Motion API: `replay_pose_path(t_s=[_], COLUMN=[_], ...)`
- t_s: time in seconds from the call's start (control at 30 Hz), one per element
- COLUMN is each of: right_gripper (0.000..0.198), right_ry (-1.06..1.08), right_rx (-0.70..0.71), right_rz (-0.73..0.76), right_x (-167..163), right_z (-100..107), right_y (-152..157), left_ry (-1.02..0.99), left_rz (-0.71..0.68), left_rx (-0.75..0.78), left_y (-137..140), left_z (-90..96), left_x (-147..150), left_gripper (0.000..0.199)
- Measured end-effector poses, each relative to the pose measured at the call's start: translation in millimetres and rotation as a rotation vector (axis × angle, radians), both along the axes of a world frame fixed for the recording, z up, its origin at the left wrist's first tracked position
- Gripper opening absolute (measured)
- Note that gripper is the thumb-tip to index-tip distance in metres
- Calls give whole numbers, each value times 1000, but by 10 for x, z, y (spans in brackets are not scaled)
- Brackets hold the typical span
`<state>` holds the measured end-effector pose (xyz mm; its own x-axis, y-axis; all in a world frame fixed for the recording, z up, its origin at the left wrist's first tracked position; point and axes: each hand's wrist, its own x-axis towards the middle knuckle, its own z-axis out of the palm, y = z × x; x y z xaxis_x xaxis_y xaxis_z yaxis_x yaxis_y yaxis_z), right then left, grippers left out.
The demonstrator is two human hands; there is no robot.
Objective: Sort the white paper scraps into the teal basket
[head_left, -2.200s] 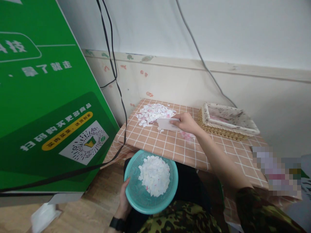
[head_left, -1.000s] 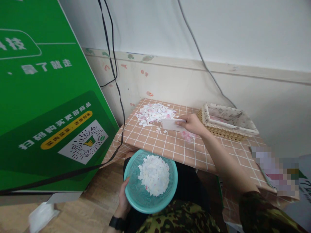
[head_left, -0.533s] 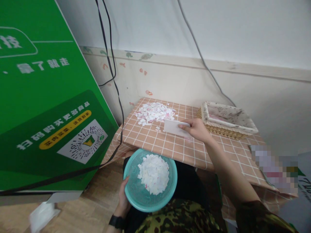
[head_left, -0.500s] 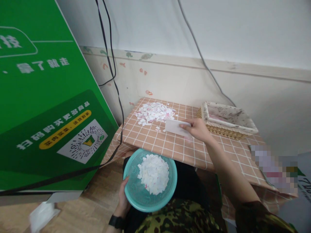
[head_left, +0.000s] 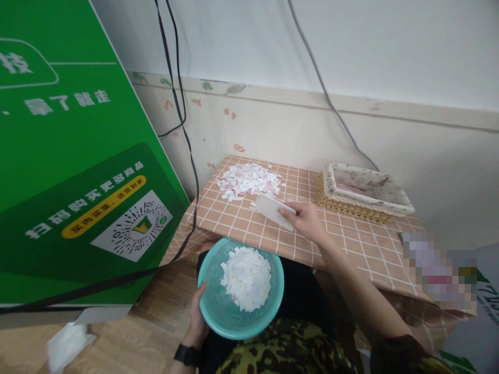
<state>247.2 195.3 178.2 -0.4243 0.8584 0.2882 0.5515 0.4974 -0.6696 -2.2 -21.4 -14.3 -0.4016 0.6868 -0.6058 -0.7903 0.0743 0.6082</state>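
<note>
My left hand grips the rim of a round teal plastic basket below the table's front edge, its thumb over the rim. Inside lies a mound of small white paper scraps, a few with red marks. Above the table, my right hand pinches a flat white rectangular card, tilted, its left end close to some loose scraps. Behind the card a heap of white and pinkish paper scraps is spread on the checked tablecloth.
A cloth-lined wicker basket stands at the table's back right. To the left rises a big green panel with a code on it. Black cords hang before the wall, and a white plastic bag lies on the floor.
My right hand has moved left and slightly nearer to me with the white card, which is now angled more steeply. My left hand and the teal basket have stayed put.
</note>
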Motion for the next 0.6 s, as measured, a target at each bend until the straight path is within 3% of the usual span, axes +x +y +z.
replay_pose_path(t_s=[0.27, 0.6], right_gripper=[34, 26], right_ry=[13, -218], right_rx=[52, 122], right_rz=[-98, 118], right_x=[10, -139], right_z=[38, 330], right_y=[108, 241], left_ry=[-17, -15], left_rz=[-3, -4], left_rx=[-27, -13], left_y=[2, -2], left_z=[41, -3], left_x=[-2, -10], left_gripper=[23, 24])
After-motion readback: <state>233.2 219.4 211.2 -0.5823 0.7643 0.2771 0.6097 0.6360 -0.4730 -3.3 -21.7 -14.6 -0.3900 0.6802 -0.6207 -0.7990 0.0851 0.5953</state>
